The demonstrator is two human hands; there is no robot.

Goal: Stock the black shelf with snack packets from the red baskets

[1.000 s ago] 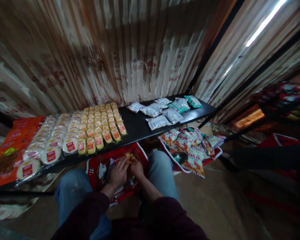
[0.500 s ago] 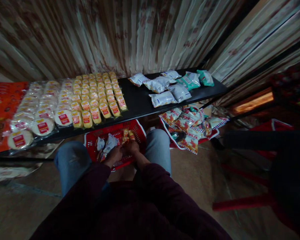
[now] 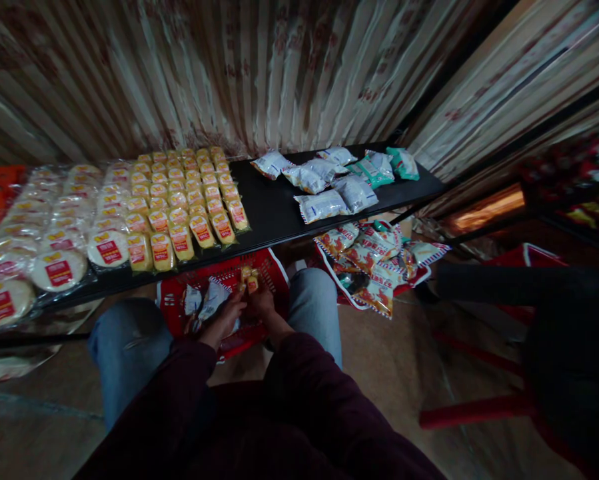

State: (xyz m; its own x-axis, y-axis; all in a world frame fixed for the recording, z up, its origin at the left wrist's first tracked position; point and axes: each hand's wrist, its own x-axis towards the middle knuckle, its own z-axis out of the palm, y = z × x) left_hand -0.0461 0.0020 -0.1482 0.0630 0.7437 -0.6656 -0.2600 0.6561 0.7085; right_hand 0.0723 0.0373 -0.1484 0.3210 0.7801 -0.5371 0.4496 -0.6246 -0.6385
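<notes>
Both of my hands are low inside a red plastic basket (image 3: pixel 278 277) between my knees. My right hand (image 3: pixel 262 302) has its fingers closed around small wrapped yellow cakes (image 3: pixel 252 283). My left hand (image 3: pixel 232 309) is just left of it, fingers bent in towards the same cakes; what lies under its fingertips is too dark and small to make out. Beside my left hand, silver-white snack bags (image 3: pixel 213 297) lie in the left part of the basket.
A black shelf (image 3: pixel 272 213) runs across in front. Rows of wrapped yellow cakes (image 3: pixel 180 241) and round white packaged cakes (image 3: pixel 59 270) cover its left side; white snack bags (image 3: pixel 322 205) and green bags (image 3: pixel 404 164) lie right. Another red basket (image 3: pixel 346 298) holds orange-white snack bags (image 3: pixel 379 287).
The view has shifted, so the shelf goods sit further left. My hands stay in the basket, and a wrapped yellow cake now shows between them.
</notes>
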